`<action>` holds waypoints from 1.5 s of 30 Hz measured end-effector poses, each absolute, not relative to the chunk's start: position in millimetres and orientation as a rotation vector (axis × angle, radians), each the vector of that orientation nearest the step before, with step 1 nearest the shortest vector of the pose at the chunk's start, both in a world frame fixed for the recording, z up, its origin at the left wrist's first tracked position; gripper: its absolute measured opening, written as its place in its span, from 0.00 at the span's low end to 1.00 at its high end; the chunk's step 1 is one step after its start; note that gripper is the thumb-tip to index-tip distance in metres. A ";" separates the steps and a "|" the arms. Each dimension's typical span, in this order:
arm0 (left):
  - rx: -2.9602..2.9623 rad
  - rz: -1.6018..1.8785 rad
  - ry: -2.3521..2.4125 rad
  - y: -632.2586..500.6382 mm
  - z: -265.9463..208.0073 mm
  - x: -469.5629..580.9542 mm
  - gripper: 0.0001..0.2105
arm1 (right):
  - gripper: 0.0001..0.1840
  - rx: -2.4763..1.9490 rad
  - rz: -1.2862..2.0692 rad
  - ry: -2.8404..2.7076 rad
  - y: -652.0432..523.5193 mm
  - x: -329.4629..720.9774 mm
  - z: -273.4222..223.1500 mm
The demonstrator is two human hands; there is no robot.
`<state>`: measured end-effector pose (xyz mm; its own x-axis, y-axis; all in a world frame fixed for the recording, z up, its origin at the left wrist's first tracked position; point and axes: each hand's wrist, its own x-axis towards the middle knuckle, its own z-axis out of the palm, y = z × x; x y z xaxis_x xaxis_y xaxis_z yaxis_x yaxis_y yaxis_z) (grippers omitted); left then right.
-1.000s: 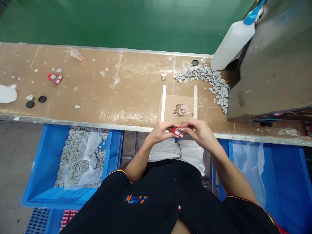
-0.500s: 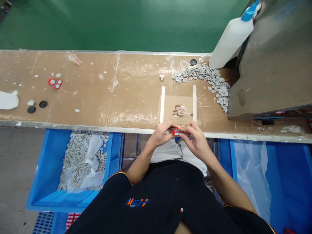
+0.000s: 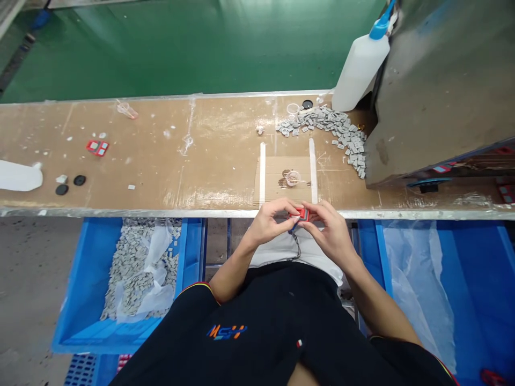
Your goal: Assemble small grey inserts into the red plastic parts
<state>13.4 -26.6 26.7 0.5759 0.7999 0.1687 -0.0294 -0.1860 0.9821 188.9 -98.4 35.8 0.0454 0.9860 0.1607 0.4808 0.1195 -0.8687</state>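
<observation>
A small red plastic piece with a grey part in it (image 3: 301,214) is held between my two hands at the bench's front edge. My left hand (image 3: 270,224) pinches its left side with thumb and forefinger. On its right side, the fingers of my right hand (image 3: 330,229) close on it. Just beyond the hands, a small clear cup (image 3: 293,178) with a thin stick across it sits on a cardboard sheet (image 3: 273,193) between two white tape strips. Dark stains mark the cardboard beside the cup.
Small grey pieces (image 3: 340,126) lie heaped at the back right, beside a white bottle (image 3: 358,72) and a metal box (image 3: 438,91). Another red piece (image 3: 97,148) lies far left. Blue bins (image 3: 72,311) stand below the bench on both sides; the left one contains many grey pieces.
The red piece has turned in my hands and shows more of its red face. My left fingers have shifted along it. The whole view has moved slightly.
</observation>
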 end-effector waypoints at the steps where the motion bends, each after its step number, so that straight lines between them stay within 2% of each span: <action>1: 1.590 0.856 0.666 -27.2 26.8 15.0 0.04 | 0.16 -1.482 0.727 -1.599 -98.6 190.6 38.2; 5: 1.574 0.889 0.682 -30.4 26.5 18.5 0.07 | 0.13 -1.475 0.657 -1.654 -100.2 194.8 43.1; 9: 1.527 0.853 0.667 -35.0 20.8 18.6 0.07 | 0.14 -1.428 0.828 -1.445 -101.5 191.8 34.6; 12: 1.449 0.860 0.670 -38.6 13.1 19.5 0.15 | 0.17 -1.367 0.925 -1.189 -102.8 185.1 26.2; 14: 1.462 0.867 0.694 -39.9 10.7 20.0 0.17 | 0.13 -1.364 0.881 -1.195 -103.9 182.4 26.3; 17: 1.638 0.843 0.710 -38.6 15.3 19.2 0.14 | 0.05 -1.438 0.700 -1.420 -104.5 185.1 36.6; 19: 1.783 0.833 0.696 -36.2 21.6 17.9 0.12 | 0.04 -1.474 0.610 -1.570 -103.7 190.1 45.6; 29: 2.037 0.770 0.691 -39.0 35.9 14.6 0.13 | 0.07 -1.413 0.667 -1.735 -99.6 198.2 41.4; 36: 2.041 0.750 0.582 -41.9 32.5 19.4 0.12 | 0.02 -1.367 0.725 -1.741 -118.7 213.1 44.3; 42: 2.103 0.640 0.495 -42.8 31.8 22.5 0.11 | 0.10 -1.460 0.624 -1.856 -126.7 213.9 42.0; 45: 2.102 0.582 0.480 -48.0 33.0 27.3 0.11 | 0.10 -1.463 0.616 -1.807 -136.2 209.5 40.3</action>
